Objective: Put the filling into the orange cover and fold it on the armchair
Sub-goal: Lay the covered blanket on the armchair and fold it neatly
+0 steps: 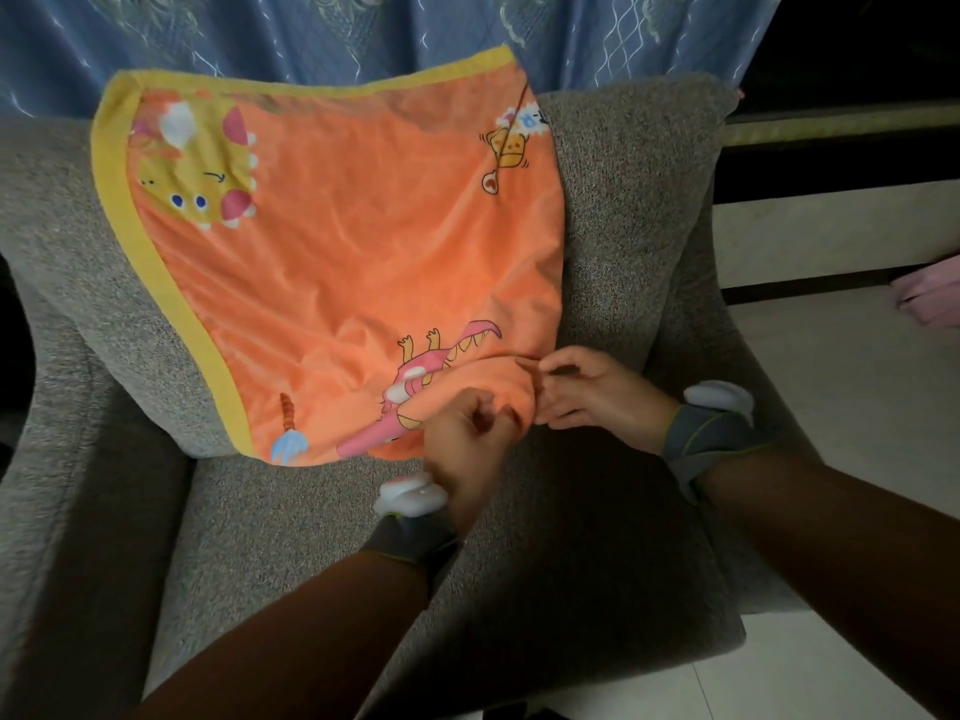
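Wide first: the grey armchair (623, 210) took up nearly the whole view, with a blue patterned curtain (311, 33) hanging behind it and pale floor (831, 381) off to the right. Spread across the chair was the orange cover (353, 252). Its top leaned up against the backrest, its lower end spilled onto the seat, and the yellow border (210, 356) ran down its left side. It was laid out broad and fairly flat, a sensible way to keep the fabric from bunching while the open end was worked.

Both hands had gone to the near right corner, and that looked like where the opening was. The left hand (467, 433) was down on the corner with its fingers (483, 413) curled in tight, gripping a gathered fold of orange cloth, probably to anchor it. The right hand (592, 392) sat just beside it, more relaxed. Its outer fingers were loosely bent, and its thumb and forefinger (556, 363) met on the cover's edge in what appeared to be a pinch.

As for the filling, no separate piece showed. Whether it already sat inside could not be told. Each wrist wore a grey wristband (410, 543).
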`<act>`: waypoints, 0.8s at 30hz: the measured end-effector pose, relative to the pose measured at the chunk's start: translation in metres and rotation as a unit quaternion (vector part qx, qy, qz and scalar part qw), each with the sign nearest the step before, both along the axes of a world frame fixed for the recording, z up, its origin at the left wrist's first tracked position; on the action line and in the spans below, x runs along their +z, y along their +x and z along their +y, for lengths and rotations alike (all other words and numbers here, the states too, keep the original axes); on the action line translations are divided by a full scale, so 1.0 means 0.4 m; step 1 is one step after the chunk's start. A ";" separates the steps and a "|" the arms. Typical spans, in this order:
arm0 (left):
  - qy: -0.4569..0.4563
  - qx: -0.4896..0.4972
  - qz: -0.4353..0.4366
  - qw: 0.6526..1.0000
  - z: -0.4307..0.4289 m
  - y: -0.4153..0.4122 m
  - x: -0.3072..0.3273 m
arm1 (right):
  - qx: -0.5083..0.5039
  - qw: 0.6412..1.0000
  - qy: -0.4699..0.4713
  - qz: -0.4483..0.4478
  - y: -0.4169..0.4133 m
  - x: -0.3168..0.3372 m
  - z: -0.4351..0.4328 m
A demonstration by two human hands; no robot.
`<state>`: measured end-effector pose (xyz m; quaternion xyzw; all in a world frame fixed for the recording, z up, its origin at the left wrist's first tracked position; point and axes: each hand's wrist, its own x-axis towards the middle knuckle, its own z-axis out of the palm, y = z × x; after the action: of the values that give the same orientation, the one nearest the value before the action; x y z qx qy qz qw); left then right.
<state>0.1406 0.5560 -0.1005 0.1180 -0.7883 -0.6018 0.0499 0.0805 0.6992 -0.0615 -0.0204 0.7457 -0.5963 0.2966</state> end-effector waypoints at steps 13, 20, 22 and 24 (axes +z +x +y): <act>-0.062 -0.078 0.068 0.993 -0.034 0.029 -0.031 | 0.020 0.968 0.153 0.199 -0.038 -0.009 0.020; -0.140 -0.155 0.115 0.971 -0.008 0.040 -0.044 | -0.017 0.998 0.015 0.052 0.032 -0.041 0.006; -0.189 -0.236 0.121 0.945 0.008 0.056 -0.065 | 0.028 0.998 0.035 0.047 0.049 -0.060 0.024; -0.181 -0.298 0.098 0.932 0.015 0.073 -0.078 | 0.048 0.990 0.095 0.097 0.059 -0.077 0.036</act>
<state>0.1697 0.5619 -0.1317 -0.1928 -0.8740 -0.4448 -0.0337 0.1042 0.7135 -0.0923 -0.0852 0.8222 -0.5034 0.2517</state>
